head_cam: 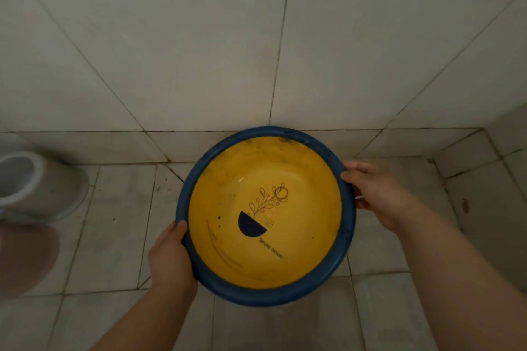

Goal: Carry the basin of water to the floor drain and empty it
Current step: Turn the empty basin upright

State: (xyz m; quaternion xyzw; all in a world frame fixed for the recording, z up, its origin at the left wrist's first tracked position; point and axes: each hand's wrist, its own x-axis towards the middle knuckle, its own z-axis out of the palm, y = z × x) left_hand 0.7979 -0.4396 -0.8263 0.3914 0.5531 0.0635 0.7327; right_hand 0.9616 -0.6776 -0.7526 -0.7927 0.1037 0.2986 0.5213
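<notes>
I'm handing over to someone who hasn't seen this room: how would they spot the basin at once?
Look where the pale tiled wall meets the tiled floor; just in front of that corner line, the left hand and right hand grip a round plastic basin. Its yellow inside, dark blue rim and printed flower set it apart from the grey and pink containers at far left.

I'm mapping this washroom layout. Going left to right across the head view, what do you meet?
White container → left hand → basin → right hand.
</notes>
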